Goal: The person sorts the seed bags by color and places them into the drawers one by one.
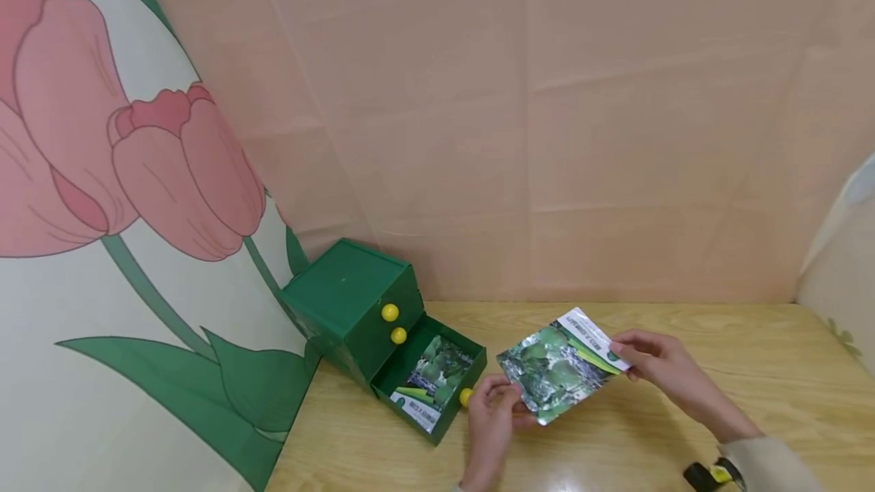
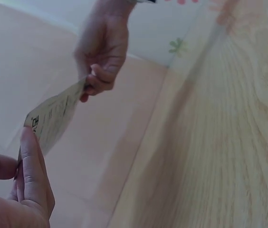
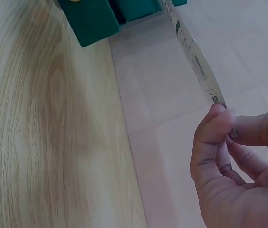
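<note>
Both hands hold a flat, shiny seed packet printed with green plants and a white strip along one end. My left hand pinches its near-left corner between thumb and fingers. At the white end, my right hand pinches the opposite corner. The packet is held tilted above the table, and its printed pale back shows in the left wrist view. Left of it stands a green drawer box, whose bottom drawer is pulled out. Inside lies a similar seed packet, picture side up.
Yellow round knobs sit on the box front; the open drawer's knob is close by my left hand. The box stands against a tulip-printed wall. A pinkish sheet hangs behind the wooden table.
</note>
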Demonstrator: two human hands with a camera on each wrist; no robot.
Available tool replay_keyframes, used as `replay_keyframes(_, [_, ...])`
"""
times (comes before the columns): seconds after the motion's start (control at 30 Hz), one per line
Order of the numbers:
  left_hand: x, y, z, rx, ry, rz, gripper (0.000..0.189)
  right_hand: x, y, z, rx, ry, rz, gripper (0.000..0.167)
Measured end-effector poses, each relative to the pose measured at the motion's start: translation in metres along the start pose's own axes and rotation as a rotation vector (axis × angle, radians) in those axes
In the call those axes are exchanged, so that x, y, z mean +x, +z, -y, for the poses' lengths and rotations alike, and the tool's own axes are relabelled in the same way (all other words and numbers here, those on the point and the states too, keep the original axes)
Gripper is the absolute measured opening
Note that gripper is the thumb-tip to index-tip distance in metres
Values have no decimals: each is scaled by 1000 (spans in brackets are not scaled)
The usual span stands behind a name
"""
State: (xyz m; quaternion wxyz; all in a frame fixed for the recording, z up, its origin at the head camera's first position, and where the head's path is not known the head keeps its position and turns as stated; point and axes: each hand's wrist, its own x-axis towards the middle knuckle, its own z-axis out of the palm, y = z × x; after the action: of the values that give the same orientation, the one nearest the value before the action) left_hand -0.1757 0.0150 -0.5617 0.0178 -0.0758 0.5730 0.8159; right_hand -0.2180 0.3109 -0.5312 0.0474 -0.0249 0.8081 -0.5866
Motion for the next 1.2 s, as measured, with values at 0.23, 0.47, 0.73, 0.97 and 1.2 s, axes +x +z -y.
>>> replay_keyframes(0.23, [-2,-10,-9,-26,30,5,20,5,10,9,41,1,34,42])
replay_keyframes(0.47, [1,-23,-15,-34,76,-20,24,10,21,20,75,-21,80,47])
replay_keyframes(0.73, [1,-35,-19,-27,57,-68,22,13,32,28,108,-39,136,49])
replay_keyframes(0.97, [0,-42,-22,-8,50,-76,22,16,39,30,68,-58,134,44])
replay_keyframes(1.2, [3,-51,-30,14,47,-99,20,26,48,37,53,-65,120,44])
